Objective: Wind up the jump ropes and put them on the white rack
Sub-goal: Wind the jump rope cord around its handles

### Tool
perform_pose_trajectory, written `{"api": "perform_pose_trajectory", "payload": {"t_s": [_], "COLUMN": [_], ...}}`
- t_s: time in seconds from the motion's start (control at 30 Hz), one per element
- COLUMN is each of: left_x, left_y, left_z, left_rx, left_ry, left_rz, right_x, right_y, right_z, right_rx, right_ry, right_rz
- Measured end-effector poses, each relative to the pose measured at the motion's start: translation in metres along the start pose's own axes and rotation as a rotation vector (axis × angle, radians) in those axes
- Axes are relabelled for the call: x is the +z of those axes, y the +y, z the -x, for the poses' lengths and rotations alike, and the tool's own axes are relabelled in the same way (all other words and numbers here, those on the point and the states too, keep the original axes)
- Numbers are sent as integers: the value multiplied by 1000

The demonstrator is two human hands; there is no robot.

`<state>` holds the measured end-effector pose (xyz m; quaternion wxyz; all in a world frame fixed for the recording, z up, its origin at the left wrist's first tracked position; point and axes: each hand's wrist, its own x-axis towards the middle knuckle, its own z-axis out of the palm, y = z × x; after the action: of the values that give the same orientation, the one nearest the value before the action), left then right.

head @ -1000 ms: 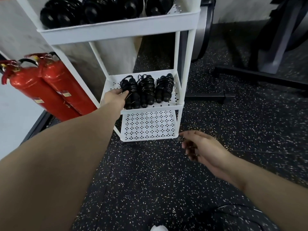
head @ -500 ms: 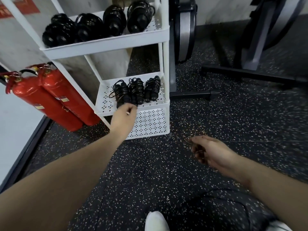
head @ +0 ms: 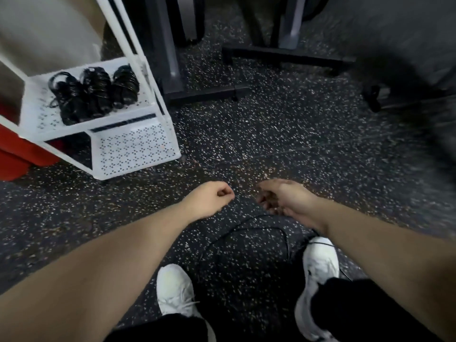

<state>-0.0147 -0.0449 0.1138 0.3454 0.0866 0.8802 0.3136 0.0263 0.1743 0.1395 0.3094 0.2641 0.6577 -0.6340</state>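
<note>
Three wound black jump ropes [head: 93, 92] lie side by side on the middle shelf of the white rack [head: 138, 114] at the upper left. A loose black jump rope [head: 249, 228] curls on the speckled floor between my white shoes. My left hand [head: 209, 198] hovers above the floor with its fingers curled shut and nothing in it. My right hand [head: 278, 196] hangs just above the loose rope, fingers bent and slightly apart, holding nothing that I can see.
Red fire extinguishers [head: 14, 154] stand behind the rack at the far left. Dark bases of exercise machines [head: 283, 55] stretch across the floor at the top. My white shoes [head: 175, 290] stand at the bottom of the view.
My left hand has left the rack's middle shelf and drawn back over the floor. The view has swung down and right, bringing my shoes and a loose rope into sight.
</note>
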Motion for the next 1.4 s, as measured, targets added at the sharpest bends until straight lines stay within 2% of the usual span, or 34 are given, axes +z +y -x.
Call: {"api": "perform_pose_trajectory", "payload": {"t_s": [0.1, 0.2, 0.37, 0.5, 0.6, 0.7, 0.73, 0.8, 0.87, 0.93, 1.03, 1.1, 1.27, 1.4], "left_x": [48, 90, 141, 171, 202, 232, 242, 263, 282, 298, 315, 321, 328, 324], "left_y": [6, 2, -21, -36, -35, -33, -34, -38, -41, -39, -35, -33, -30, -31], "left_z": [-14, -25, -43, -57, -59, -53, -51, -47, -42, -39, -39, -40, -45, -45], "left_rx": [1, -41, -163, -171, -156, -190, -204, -210, -210, -220, -233, -272, -291, -290], "left_ry": [-73, -124, -92, -169, -294, -311, -310, -318, -344, -375, -381, -346, -352, -339], "left_rz": [19, 17, -26, -99, -104, -9, 15, -3, -47, -75, -137, -153, -251, -183], "right_x": [-29, -57, -95, -112, -126, -128, -127, -125, -132, -146, -166, -172, -198, -203], "right_y": [27, 58, 112, 148, 180, 197, 201, 206, 212, 218, 225, 230, 250, 256], "right_z": [-8, -20, -45, -59, -68, -75, -77, -83, -87, -83, -74, -73, -77, -86], "right_rx": [58, 118, 194, 271, 292, 254, 233, 206, 177, 173, 208, 265, 534, 624], "right_ry": [29, 66, 151, 45, 78, -19, -20, 94, 263, 328, 234, 262, 214, 178], "right_rz": [80, 345, 724, 1070, 1219, 1387, 1390, 1326, 1130, 967, 959, 895, 835, 839]}}
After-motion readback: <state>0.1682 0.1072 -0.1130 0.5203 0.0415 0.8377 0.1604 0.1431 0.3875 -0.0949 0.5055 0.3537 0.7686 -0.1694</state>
